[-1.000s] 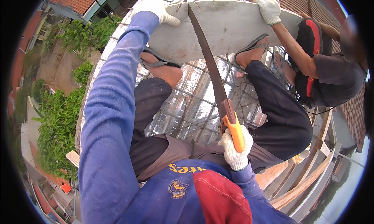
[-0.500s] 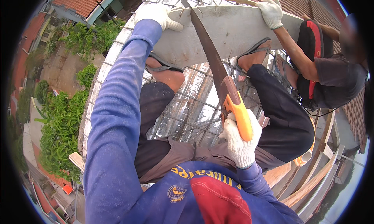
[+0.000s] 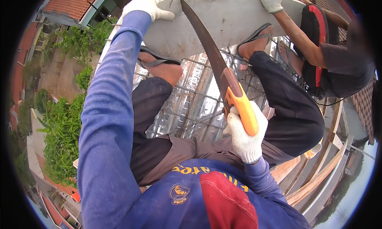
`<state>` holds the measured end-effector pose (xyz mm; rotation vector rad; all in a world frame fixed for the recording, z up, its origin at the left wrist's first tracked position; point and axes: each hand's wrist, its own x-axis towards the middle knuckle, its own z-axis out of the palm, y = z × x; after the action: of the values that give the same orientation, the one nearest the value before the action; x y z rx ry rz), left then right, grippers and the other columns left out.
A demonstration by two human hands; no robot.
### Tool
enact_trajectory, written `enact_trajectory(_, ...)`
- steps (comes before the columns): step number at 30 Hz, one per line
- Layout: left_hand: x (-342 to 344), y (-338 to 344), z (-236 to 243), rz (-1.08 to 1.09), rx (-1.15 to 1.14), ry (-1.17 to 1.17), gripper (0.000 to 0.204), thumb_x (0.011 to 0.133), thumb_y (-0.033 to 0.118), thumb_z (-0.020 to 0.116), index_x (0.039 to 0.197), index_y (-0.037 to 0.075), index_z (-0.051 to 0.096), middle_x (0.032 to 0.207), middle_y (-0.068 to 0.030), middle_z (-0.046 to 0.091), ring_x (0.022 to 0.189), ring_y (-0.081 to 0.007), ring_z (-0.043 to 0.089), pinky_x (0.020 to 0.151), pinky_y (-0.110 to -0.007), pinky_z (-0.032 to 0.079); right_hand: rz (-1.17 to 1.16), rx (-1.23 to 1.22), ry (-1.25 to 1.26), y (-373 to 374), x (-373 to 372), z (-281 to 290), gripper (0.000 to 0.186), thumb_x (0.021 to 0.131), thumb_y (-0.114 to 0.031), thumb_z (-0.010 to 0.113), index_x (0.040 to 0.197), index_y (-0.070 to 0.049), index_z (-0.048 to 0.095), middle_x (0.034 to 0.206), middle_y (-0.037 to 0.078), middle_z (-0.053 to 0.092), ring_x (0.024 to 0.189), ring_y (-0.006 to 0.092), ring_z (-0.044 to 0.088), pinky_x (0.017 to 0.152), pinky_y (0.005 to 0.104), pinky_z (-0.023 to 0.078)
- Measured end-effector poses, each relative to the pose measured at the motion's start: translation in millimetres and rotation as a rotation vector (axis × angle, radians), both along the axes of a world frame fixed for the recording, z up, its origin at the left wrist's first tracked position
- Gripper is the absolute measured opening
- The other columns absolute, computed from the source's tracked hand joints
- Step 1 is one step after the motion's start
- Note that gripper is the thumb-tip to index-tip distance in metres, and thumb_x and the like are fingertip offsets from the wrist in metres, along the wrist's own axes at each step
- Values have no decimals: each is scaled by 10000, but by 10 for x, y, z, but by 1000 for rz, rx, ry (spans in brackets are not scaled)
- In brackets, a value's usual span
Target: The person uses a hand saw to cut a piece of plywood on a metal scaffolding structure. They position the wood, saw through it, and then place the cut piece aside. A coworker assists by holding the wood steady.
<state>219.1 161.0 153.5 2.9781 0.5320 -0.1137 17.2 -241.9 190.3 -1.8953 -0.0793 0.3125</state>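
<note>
- The right hand (image 3: 247, 133), in a white knit glove, has its fingers curled closed around the orange handle of the saw (image 3: 205, 36).
- The saw slants up and to the left from that hand, its toothed edge on the left; the blade passes in front of the board (image 3: 230, 20), its tip at the top edge near the left end.
- The left hand (image 3: 144, 8), also gloved, lies over the board's left end, thumb stretched along the face; the other fingers are partly hidden, so I cannot tell how tightly they close.
- The board, grey and curved, spans the far side of the mesh (image 3: 199, 119), just beyond the person's sandalled feet (image 3: 161, 73).
- A co-worker's gloved hand (image 3: 271, 0) rests on the board's top edge, toward its right end.
- Timber (image 3: 318, 180) lies at lower right.
</note>
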Motion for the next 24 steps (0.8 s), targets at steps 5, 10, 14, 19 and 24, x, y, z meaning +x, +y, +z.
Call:
enact_trajectory(5,58,2,8,-28,-70,-13,633,751,570,898,1224,155,833,1107,-113,831,1016,-280,794,954,-410,590,106,128,-36,378,553,37,202,915,-68,759,1090,25,717,866,118,729,764,187,711,752,333,568)
enact_trajectory(10,-82,130,51,-93,-68,-98,619,759,553,899,1226,152,831,1107,-117,831,1024,-285,790,960,-415,585,126,-126,-141,-286,-335,-72,189,908,-39,761,1080,30,727,850,166,757,764,245,792,735,336,598)
enact_trajectory(14,-132,-141,115,-78,-94,-54,620,766,575,886,1232,171,830,1109,-113,831,1025,-286,790,961,-421,584,102,59,-298,414,558,-212,154,926,-78,730,1047,5,685,829,97,697,686,189,669,660,330,546)
enact_trajectory(19,-79,-1,117,-70,-231,7,674,731,622,896,1225,168,833,1107,-113,833,1037,-285,793,962,-414,586,126,28,-241,600,586,-222,201,918,-121,754,1073,-3,705,867,139,713,756,276,708,738,365,561)
enact_trajectory(24,-33,12,-27,2,-39,-23,632,761,592,881,1223,163,837,1110,-126,832,1016,-282,797,951,-404,590,51,3,-110,-61,-120,-151,176,905,-28,758,1070,20,719,797,137,733,684,227,741,694,340,574)
